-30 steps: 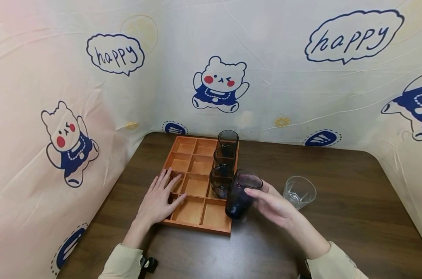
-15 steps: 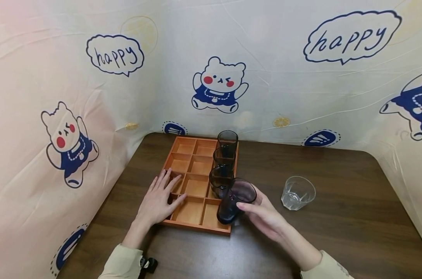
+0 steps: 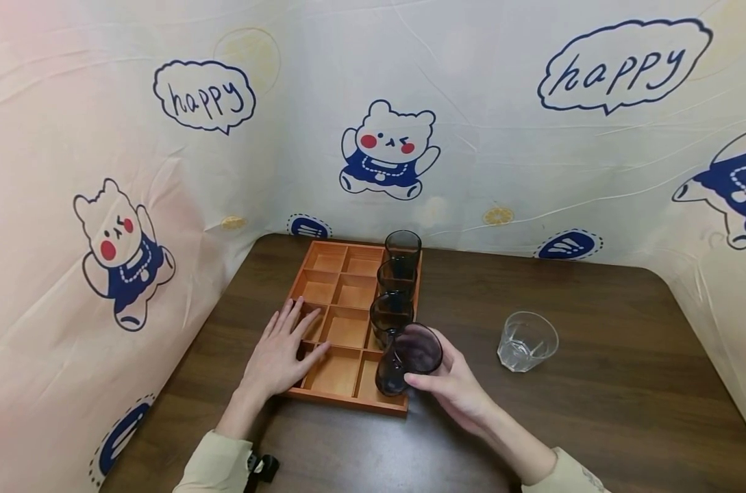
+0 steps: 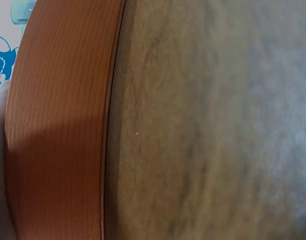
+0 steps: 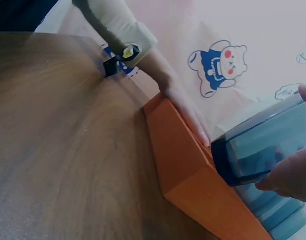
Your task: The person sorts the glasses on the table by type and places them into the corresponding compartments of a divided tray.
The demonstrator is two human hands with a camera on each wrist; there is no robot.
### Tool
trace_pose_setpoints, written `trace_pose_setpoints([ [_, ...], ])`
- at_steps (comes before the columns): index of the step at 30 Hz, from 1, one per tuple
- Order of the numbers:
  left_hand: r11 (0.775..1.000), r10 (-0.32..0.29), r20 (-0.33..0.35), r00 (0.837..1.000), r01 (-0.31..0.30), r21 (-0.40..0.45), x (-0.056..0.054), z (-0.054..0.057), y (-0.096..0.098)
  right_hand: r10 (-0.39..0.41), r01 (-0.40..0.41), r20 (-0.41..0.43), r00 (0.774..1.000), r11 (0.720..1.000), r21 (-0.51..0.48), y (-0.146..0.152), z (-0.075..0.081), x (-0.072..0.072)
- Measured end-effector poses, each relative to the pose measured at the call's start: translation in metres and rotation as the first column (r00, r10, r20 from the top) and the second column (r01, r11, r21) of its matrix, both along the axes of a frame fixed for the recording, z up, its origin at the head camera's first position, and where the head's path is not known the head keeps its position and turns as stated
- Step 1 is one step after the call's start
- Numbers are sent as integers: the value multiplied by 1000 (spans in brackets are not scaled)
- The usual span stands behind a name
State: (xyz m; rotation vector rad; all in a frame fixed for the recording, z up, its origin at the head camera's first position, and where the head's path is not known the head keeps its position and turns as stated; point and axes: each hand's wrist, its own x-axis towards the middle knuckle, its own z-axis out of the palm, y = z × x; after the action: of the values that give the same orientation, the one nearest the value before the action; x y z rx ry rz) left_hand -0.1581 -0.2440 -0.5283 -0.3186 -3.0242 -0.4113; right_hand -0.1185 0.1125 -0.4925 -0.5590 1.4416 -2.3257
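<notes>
The held glass (image 3: 400, 363) leans rightward, mouth up, base over tray (image 3: 348, 402).

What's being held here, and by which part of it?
The right hand holds a dark tinted glass, tilted, by its side wall. The left hand holds nothing; it rests on the divided tray.

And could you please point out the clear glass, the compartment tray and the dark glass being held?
Clear glass (image 3: 527, 342): head view, on its faceted side.
Compartment tray (image 3: 351, 403): head view, on its near outer wall.
Held dark glass (image 5: 265, 138): right wrist view, on its side wall.
</notes>
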Motion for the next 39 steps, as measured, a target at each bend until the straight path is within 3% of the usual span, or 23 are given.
trace_pose_setpoints([
  [7, 1000, -1, -1, 1000, 1, -7, 0, 0, 0, -10, 18, -84, 996, 995, 96, -10, -5, 1],
  [20, 1000, 3, 3, 1000, -3, -10, -1, -1, 1, 12, 18, -118, 993, 968, 249, -20, -12, -4],
  [30, 1000, 4, 0, 1000, -4, -14, 0, 1, 2, 50, 62, -291, 955, 930, 364, -23, -12, -7],
  [39, 1000, 6, -1, 1000, -6, -12, -1, 1, 2, 72, 80, -316, 946, 894, 441, -24, -7, -8],
])
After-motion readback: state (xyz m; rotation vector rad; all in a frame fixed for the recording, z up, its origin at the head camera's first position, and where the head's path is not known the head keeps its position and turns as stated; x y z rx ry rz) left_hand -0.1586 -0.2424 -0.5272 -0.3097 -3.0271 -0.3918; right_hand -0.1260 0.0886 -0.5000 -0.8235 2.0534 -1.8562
